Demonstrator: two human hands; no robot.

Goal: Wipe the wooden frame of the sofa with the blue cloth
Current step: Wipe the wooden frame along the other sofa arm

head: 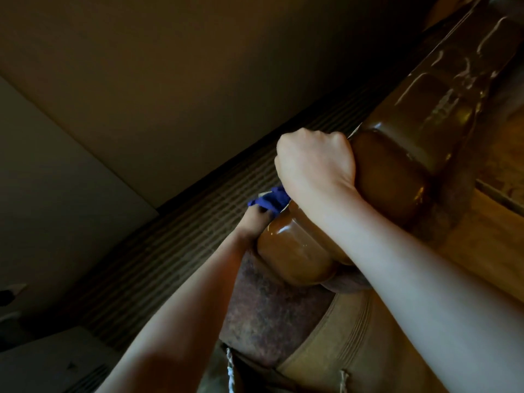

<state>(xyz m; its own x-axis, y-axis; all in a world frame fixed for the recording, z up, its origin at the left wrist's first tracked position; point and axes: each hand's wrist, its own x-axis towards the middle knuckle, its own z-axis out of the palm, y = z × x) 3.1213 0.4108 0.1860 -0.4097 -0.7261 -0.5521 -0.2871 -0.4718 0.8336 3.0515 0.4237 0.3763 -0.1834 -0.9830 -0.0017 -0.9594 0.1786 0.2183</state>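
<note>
My right hand (314, 163) sits near the middle of the view, curled into a fist with the knuckles toward twelve o'clock and the back of the hand facing me; its fingers wrap over the far side, out of sight. The bare right forearm runs from the wrist down toward five o'clock and leaves the view at the lower right corner. My left hand (253, 222) lies just at eight o'clock from the right one, mostly hidden, its fingers in shadow. The bare left forearm stretches from there down toward seven o'clock, to the bottom edge.
</note>
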